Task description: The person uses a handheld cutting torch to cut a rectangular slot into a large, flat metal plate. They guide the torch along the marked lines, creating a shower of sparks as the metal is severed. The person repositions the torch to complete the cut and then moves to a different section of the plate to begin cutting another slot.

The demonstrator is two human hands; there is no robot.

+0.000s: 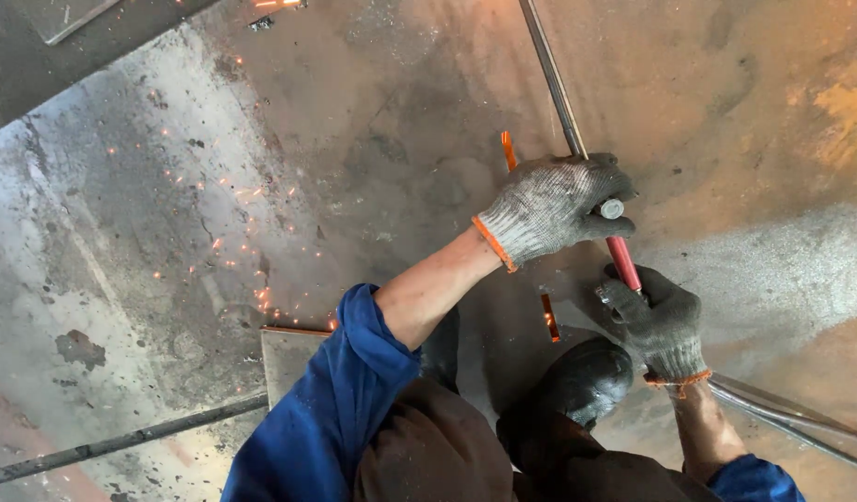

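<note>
Steel rod [558, 93] end in left hand [549, 209], right hand [661, 321] just below.

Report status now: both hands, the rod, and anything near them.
Left hand gloved, gripping the end of the steel rod. Right hand gloved, shut on the red-handled tool. Black boot just below; sparks scattered left.

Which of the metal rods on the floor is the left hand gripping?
The left hand grips the upright rod running to the top edge. The dark rod at lower left and the thin rods at lower right lie untouched.
</note>
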